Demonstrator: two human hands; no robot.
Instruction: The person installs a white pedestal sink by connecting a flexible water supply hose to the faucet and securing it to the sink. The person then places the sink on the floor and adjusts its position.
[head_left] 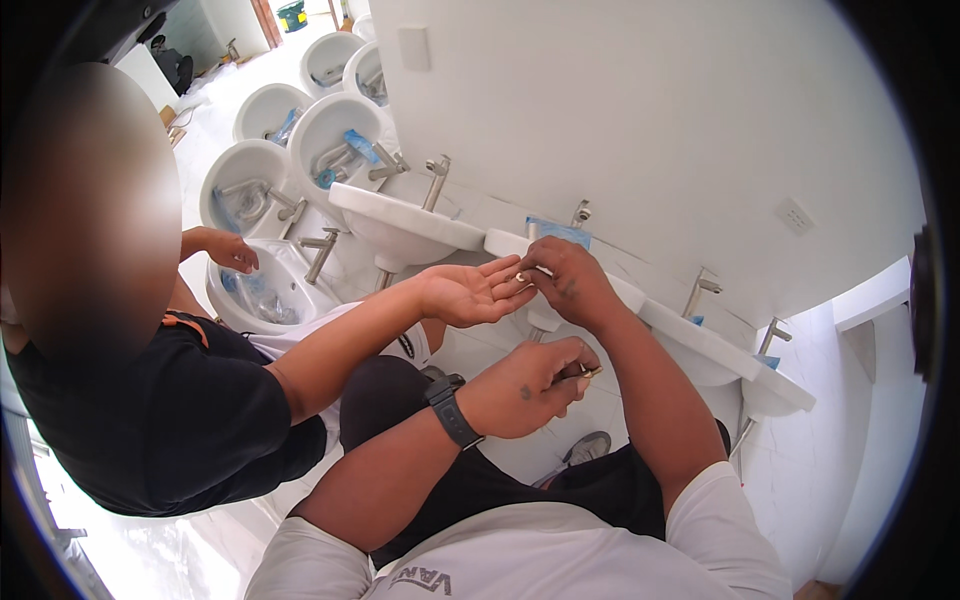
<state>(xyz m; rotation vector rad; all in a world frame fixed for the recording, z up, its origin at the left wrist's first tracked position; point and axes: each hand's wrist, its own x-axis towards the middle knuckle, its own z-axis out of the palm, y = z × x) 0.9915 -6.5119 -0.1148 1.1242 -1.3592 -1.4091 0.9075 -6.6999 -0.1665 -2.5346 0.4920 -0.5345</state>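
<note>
My left hand [525, 390], below a wristwatch [453, 412], is closed around a small dark object with a brass-coloured end [590, 373]. Its kind does not show clearly. Farther forward, my right hand [570, 283] pinches a tiny, shiny pale piece [521, 277] between thumb and fingers, right at the fingertips of a co-worker's open, upturned hand [470, 292]. Whether the piece rests on those fingers too I cannot tell. The co-worker's other hand [232, 250] hangs over a basin at the left.
White washbasins [405, 225] with metal taps [437, 183] line the wall beyond my hands. More basins [345, 140] holding plastic-wrapped parts stand on the floor at the far left. The co-worker [180, 410] is close on my left. My shoe [588, 447] shows below.
</note>
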